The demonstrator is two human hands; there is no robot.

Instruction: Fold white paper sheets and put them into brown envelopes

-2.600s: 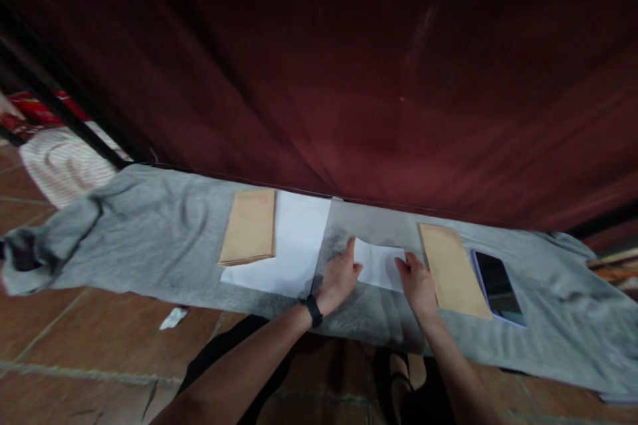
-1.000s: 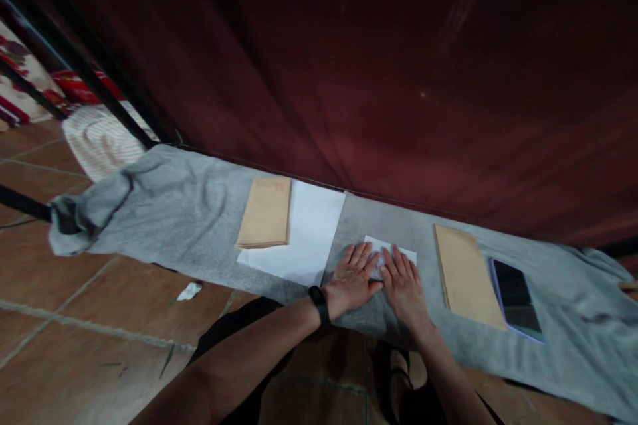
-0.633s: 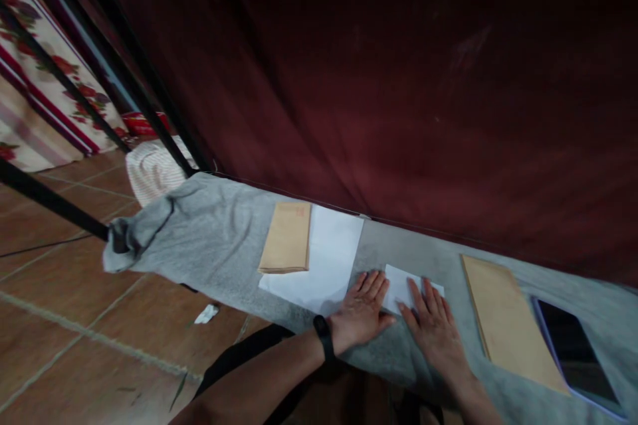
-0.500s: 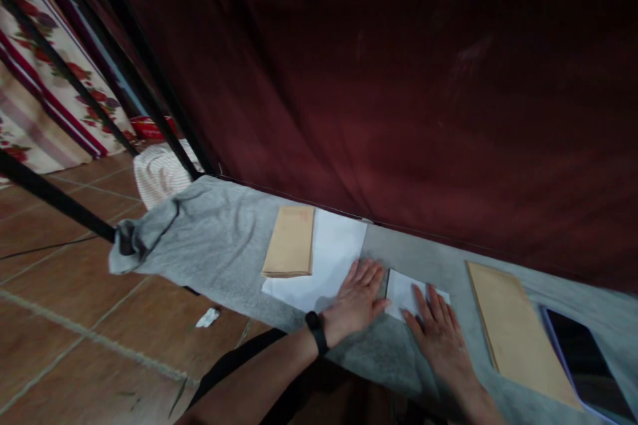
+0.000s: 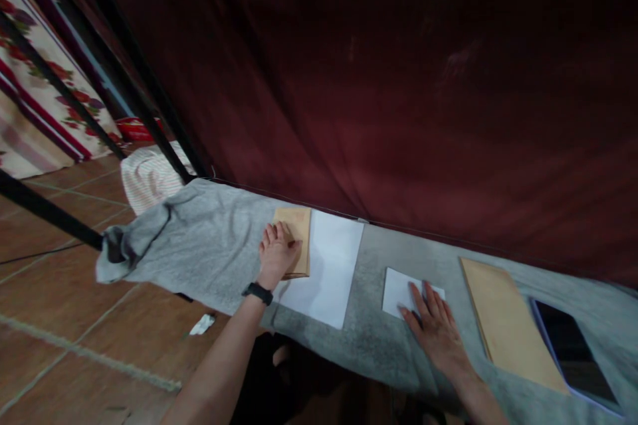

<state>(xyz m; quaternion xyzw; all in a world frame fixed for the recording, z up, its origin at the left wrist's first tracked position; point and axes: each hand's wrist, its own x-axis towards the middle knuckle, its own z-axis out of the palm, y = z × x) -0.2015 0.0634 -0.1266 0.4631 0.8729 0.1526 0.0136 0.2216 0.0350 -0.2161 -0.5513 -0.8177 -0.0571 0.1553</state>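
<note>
My left hand (image 5: 276, 254), with a dark band at the wrist, rests on a stack of brown envelopes (image 5: 299, 226), its fingers extended. Under that stack lie white paper sheets (image 5: 335, 259), showing to the right of it. Fingers spread, my right hand (image 5: 436, 329) lies on the near right part of a small folded white paper (image 5: 396, 289). Right of this hand is another brown envelope stack (image 5: 508, 325), which neither hand touches.
A grey cloth (image 5: 214, 232) covers the narrow surface. A phone (image 5: 573, 348) lies at the right. Behind hangs a dark red curtain (image 5: 373, 113). Black bars (image 5: 54, 212) stand at the left, and a crumpled white scrap (image 5: 202, 325) lies on the tiled floor (image 5: 90, 299).
My left hand has moved left from beside the folded paper, across the white sheets, onto the brown envelope stack. My right hand stays on the folded paper. The view has shifted slightly.
</note>
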